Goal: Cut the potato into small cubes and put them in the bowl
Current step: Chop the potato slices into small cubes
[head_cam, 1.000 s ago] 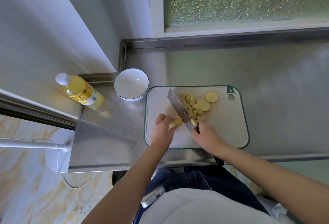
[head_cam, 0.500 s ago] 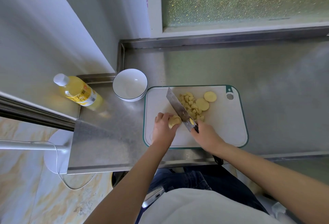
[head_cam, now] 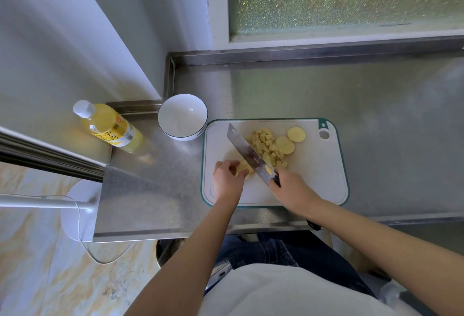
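On a white cutting board (head_cam: 313, 185) with a green rim, my left hand (head_cam: 227, 181) holds a pale yellow potato piece (head_cam: 244, 169) down with curled fingers. My right hand (head_cam: 292, 188) grips the handle of a cleaver (head_cam: 248, 153), whose blade slants up to the left right beside that piece. Behind the blade lies a pile of potato cubes (head_cam: 267, 147). Two round potato slices (head_cam: 290, 141) lie to their right. An empty white bowl (head_cam: 182, 116) stands just off the board's far left corner.
A yellow bottle (head_cam: 108, 127) with a white cap lies left of the bowl on the steel counter (head_cam: 376, 104). Walls and a frosted window close the back. The counter's front edge runs just below the board; tiled floor and a white stand lie to the left.
The hands, cleaver and potato piece have stayed in nearly the same place on the board. The view has shifted slightly.
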